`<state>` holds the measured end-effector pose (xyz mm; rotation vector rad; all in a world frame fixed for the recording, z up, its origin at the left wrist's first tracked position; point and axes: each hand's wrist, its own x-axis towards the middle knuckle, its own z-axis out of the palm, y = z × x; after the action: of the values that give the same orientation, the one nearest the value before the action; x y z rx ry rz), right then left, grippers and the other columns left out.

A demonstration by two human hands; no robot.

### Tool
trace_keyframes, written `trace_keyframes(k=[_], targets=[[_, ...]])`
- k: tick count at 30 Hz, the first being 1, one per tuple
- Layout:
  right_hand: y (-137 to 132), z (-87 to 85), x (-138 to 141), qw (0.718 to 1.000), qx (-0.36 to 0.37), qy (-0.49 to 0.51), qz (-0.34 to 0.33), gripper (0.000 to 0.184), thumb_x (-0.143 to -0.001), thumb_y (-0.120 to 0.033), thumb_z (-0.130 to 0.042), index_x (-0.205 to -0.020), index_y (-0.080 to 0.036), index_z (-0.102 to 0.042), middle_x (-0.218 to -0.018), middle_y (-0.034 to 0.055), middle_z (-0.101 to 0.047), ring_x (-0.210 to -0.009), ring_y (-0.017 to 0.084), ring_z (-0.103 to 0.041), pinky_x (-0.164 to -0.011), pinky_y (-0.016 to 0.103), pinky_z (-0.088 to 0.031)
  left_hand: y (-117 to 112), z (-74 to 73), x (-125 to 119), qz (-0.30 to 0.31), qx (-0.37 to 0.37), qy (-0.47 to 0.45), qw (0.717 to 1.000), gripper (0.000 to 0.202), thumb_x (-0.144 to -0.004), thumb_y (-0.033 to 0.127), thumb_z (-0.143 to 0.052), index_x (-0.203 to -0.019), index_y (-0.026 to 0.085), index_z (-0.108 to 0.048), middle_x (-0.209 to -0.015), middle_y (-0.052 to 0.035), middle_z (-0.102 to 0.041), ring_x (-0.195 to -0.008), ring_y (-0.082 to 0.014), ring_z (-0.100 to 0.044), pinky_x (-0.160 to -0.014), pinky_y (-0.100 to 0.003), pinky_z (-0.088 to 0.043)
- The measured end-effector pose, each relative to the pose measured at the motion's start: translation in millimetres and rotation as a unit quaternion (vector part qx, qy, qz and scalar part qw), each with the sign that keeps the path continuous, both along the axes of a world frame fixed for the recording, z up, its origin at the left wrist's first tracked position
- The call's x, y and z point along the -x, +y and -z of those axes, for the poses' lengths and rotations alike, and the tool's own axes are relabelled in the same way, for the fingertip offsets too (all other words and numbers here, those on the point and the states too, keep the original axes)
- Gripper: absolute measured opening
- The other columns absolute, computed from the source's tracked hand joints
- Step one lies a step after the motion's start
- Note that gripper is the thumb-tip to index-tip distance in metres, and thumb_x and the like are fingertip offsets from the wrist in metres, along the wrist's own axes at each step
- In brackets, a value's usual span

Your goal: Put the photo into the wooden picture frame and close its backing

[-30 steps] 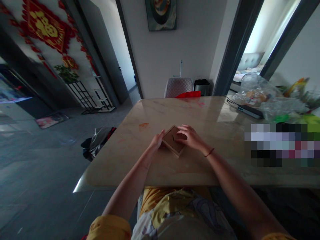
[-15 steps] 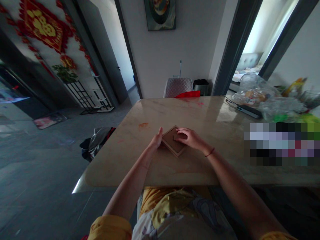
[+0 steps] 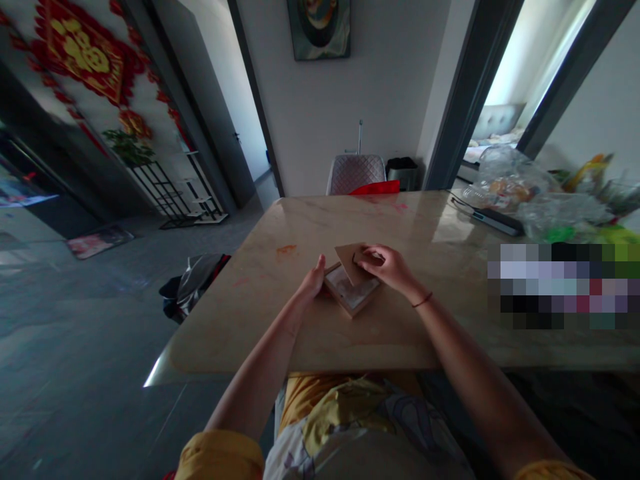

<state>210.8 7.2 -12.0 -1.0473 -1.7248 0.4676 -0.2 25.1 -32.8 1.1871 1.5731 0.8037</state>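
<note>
Our right hand (image 3: pixel 390 267) pinches a thin brown backing board (image 3: pixel 349 259) between thumb and fingertips, gripping it at its right part, close to a small dark curved piece on its face. We hold the board tilted above a small wooden frame (image 3: pixel 353 311), covering part of it. Inside the frame, the uncovered portion shows a pale, greyish face. The frame sits turned cornerwise on the marbled surface (image 3: pixel 260 320), between our two hands and in front of our body.

Our left hand (image 3: pixel 313 280) is at the frame's left corner, thumb pointing up; its other fingers are mostly hidden, so we cannot tell how far they are closed or how they grip. A thin dark red bracelet (image 3: pixel 423 300) circles our right wrist. Well off to the right, a long dark device (image 3: pixel 499 222) lies near clear plastic bags (image 3: pixel 565 212).
</note>
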Motion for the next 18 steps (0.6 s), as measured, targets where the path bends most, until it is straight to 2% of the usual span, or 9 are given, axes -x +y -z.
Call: trace_keyframes(k=[3,6,8,10,12,15,18], targets=[[11.7,1.1,-10.5,0.990,0.055,0.094,0.091,0.034,-0.068,-0.045,-0.069,-0.084,-0.015,-0.067,-0.099,0.0133,-0.071,-0.091,0.023,-0.066,-0.083,0.036,-0.050,5.3,4.8,0.7,-0.003,0.003,0.014,1.000,0.070,-0.081,0.073,-0.025,-0.061,0.016,-0.062,-0.054,-0.0074,-0.059,-0.054,-0.0205,-0.059,-0.051,-0.030,-0.046],[22.5,4.2,-21.0,0.957,0.161,0.192,0.146,0.031,-0.067,-0.045,-0.069,-0.077,-0.016,-0.068,-0.079,0.0079,-0.071,-0.079,0.021,-0.066,-0.074,0.033,-0.051,4.8,4.3,0.2,0.002,0.005,0.006,1.000,0.069,-0.082,0.072,-0.025,-0.057,0.017,-0.059,-0.051,-0.0068,-0.057,-0.051,-0.0191,-0.057,-0.051,-0.030,-0.046],[27.9,7.8,-25.3,0.918,0.243,0.285,0.133,0.021,-0.072,-0.039,-0.065,-0.075,-0.018,-0.066,-0.070,0.0036,-0.069,-0.071,0.019,-0.065,-0.067,0.029,-0.052,1.4,1.1,-0.6,0.006,0.008,-0.006,1.000,0.069,-0.082,0.071,-0.025,-0.054,0.017,-0.058,-0.048,-0.0061,-0.054,-0.050,-0.0184,-0.056,-0.051,-0.029,-0.046],[31.5,11.6,-27.0,0.861,0.324,0.383,0.087,0.014,-0.079,-0.031,-0.056,-0.078,-0.020,-0.064,-0.067,0.0014,-0.068,-0.067,0.017,-0.064,-0.062,0.028,-0.052,-2.0,-2.1,-1.2,0.008,0.011,-0.015,1.000,0.069,-0.083,0.070,-0.026,-0.053,0.016,-0.057,-0.047,-0.0058,-0.054,-0.051,-0.0182,-0.057,-0.052,-0.029,-0.046],[33.3,14.2,-27.4,0.811,0.380,0.443,0.045,0.017,-0.083,-0.024,-0.046,-0.081,-0.020,-0.062,-0.069,0.0022,-0.068,-0.068,0.017,-0.064,-0.063,0.029,-0.054,-3.5,-3.2,-1.4,0.007,0.012,-0.019,1.000,0.069,-0.082,0.071,-0.027,-0.055,0.016,-0.059,-0.050,-0.0064,-0.057,-0.053,-0.0190,-0.058,-0.054,-0.030,-0.047],[32.2,13.6,-28.3,0.777,0.420,0.468,0.023,0.024,-0.084,-0.019,-0.038,-0.087,-0.020,-0.062,-0.074,0.0052,-0.069,-0.073,0.019,-0.065,-0.069,0.033,-0.055,-1.3,-0.6,-0.9,0.008,0.014,-0.026,1.000,0.070,-0.082,0.072,-0.027,-0.062,0.015,-0.063,-0.057,-0.0077,-0.063,-0.056,-0.0202,-0.061,-0.056,-0.032,-0.048],[28.9,9.3,-31.8,0.750,0.459,0.477,0.010,0.026,-0.088,-0.025,-0.035,-0.094,-0.021,-0.060,-0.078,0.0054,-0.069,-0.075,0.020,-0.065,-0.072,0.039,-0.055,2.5,3.4,0.1,0.012,0.017,-0.024,0.999,0.072,-0.081,0.072,-0.025,-0.066,0.015,-0.065,-0.063,-0.0086,-0.065,-0.057,-0.0204,-0.062,-0.056,-0.032,-0.049]])
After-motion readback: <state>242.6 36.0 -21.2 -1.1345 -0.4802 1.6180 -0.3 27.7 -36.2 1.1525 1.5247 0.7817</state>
